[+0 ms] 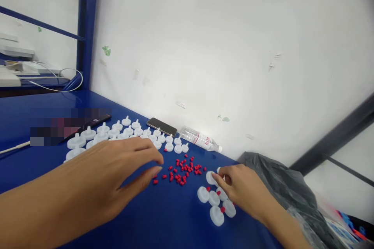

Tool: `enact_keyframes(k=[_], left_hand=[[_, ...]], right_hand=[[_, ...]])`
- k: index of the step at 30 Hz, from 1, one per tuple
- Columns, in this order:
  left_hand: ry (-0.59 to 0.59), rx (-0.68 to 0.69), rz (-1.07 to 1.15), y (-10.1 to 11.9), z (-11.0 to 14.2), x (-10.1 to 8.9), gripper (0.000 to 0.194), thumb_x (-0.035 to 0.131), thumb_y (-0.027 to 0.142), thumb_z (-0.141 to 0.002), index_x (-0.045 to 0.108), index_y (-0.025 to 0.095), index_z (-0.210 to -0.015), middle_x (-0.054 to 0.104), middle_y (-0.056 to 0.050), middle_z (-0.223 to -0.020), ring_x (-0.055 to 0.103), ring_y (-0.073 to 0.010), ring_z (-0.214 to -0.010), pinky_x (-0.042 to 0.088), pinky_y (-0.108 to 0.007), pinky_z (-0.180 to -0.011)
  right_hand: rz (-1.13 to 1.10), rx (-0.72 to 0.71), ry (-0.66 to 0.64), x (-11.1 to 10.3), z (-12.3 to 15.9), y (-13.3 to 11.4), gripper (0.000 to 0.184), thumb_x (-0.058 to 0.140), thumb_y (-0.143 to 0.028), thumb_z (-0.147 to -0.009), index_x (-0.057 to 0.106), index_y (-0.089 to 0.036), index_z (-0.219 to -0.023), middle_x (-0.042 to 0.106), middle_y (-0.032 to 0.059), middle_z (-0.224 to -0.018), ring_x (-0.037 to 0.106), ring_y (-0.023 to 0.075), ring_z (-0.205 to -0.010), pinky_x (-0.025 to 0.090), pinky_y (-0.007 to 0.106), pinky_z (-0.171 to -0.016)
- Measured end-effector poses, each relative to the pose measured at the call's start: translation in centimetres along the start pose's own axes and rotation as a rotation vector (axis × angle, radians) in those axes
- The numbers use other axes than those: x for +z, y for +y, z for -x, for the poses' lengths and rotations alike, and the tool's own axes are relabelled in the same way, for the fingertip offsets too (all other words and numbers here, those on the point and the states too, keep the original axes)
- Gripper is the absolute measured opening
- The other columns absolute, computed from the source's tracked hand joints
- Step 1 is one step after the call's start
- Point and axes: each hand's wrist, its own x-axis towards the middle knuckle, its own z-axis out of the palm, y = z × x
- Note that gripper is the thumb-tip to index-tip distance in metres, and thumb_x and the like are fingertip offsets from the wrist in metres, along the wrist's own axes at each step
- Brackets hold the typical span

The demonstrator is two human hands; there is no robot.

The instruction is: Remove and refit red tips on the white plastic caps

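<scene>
My left hand [128, 173] reaches in over the table, thumb and forefinger apart, with nothing visible between them. It hovers between several white spouted caps [88, 134], standing spout up, and a scatter of small red caps [187, 168]. On the right, my right hand [241, 186] has its fingers bent around a white spouted cap [210, 178] at the edge of a small group; the fingers partly hide it. Others in that group, such as one white cap [217, 216], lie on their sides, some with a red cap [223, 210] at the spout.
A dark phone [161, 127] and a clear plastic bottle [201, 141] lie along the white wall. Another lit device [96, 120] with a white cable is at left on the blue table [140, 221]. A dark plastic bag [274, 179] sits beyond my right hand.
</scene>
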Motion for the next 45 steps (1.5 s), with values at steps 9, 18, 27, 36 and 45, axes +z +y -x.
enact_keyframes(k=[9,18,27,36,45], left_hand=[[-0.006,0.011,0.06,0.7,0.3,0.6,0.03,0.045,0.031,-0.109,0.074,0.034,-0.103,0.076,0.002,-0.101,0.074,-0.0195,-0.083,0.049,-0.033,-0.073],[-0.07,-0.044,-0.012,-1.9,-0.6,0.3,0.036,0.042,0.036,-0.11,0.077,0.03,-0.103,0.08,-0.002,-0.106,0.077,-0.0232,-0.09,0.053,-0.035,-0.08],[0.056,-0.085,-0.125,-3.3,-0.4,2.1,0.042,0.037,0.044,-0.113,0.075,0.031,-0.125,0.082,-0.006,-0.119,0.079,-0.0294,-0.097,0.058,-0.043,-0.085],[-0.023,-0.138,0.127,-0.7,-0.7,1.8,0.037,0.061,0.062,-0.103,0.081,0.033,-0.116,0.081,0.001,-0.09,0.071,-0.0204,-0.071,0.057,-0.031,-0.068],[0.088,-0.369,0.277,-0.2,-0.9,1.6,0.064,0.061,0.078,-0.094,0.075,0.031,-0.136,0.076,0.002,-0.075,0.059,-0.0156,-0.052,0.05,-0.024,-0.046]], right_hand=[[0.109,-0.041,-0.073,-1.7,-2.6,0.2,0.057,0.046,-0.057,-0.113,0.073,-0.023,-0.078,0.076,0.0053,-0.072,0.073,0.0228,-0.072,0.032,0.031,-0.063],[0.142,-0.023,-0.067,-1.3,-11.4,-4.9,0.036,0.068,-0.046,-0.107,0.07,-0.019,-0.13,0.072,0.0097,-0.13,0.073,0.0243,-0.112,0.061,0.047,-0.098],[-0.005,-0.116,-0.048,-3.0,-11.5,-5.1,0.028,0.065,-0.044,-0.109,0.072,-0.018,-0.119,0.074,0.0066,-0.117,0.072,0.0203,-0.1,0.062,0.041,-0.09],[-0.497,-0.593,0.095,-9.6,-2.4,-9.5,0.04,0.057,-0.031,-0.112,0.051,-0.021,-0.073,0.051,-0.0076,-0.066,0.041,0.0087,-0.062,0.03,0.027,-0.065],[-0.554,-0.612,0.087,-9.4,-2.9,-9.1,0.04,0.057,-0.035,-0.114,0.067,-0.02,-0.078,0.056,-0.0067,-0.063,0.048,0.0091,-0.061,0.032,0.027,-0.067]])
